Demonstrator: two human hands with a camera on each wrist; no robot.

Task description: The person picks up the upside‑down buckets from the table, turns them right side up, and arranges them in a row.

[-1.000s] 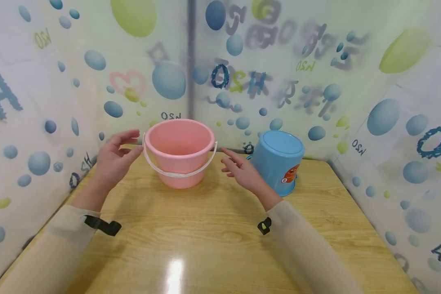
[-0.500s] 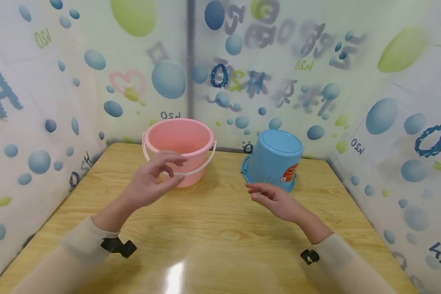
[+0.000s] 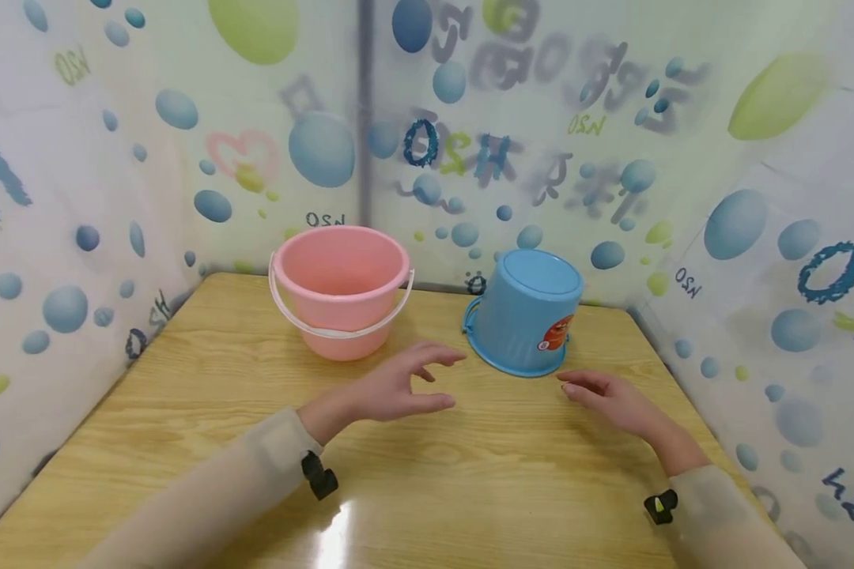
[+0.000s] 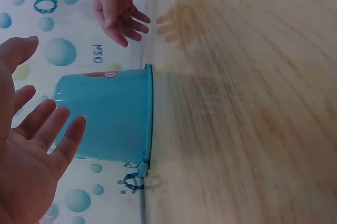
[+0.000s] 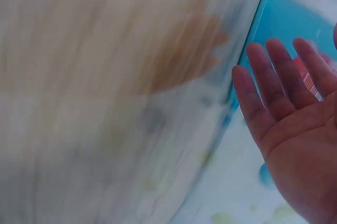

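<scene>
A blue bucket (image 3: 523, 316) stands upside down on the table, its base facing up and a red label on its side. My left hand (image 3: 398, 385) hovers to the left and in front of it, fingers and thumb spread, holding nothing. On the other side, near the bucket's front right, my right hand (image 3: 615, 403) is in the air with loosely bent fingers and holds nothing. The left wrist view shows the blue bucket (image 4: 105, 116) beyond my left fingers. A pink bucket (image 3: 345, 304) stands upright to the left, its white handle hanging down in front.
The wooden table (image 3: 427, 490) carries both buckets near its back edge. Patterned sheets (image 3: 441, 197) with blue and green spots rise behind the table and along both sides.
My left hand has moved right, from beside the pink bucket toward the blue one. My right hand has moved right, past the front of the blue bucket. Both buckets have stayed put.
</scene>
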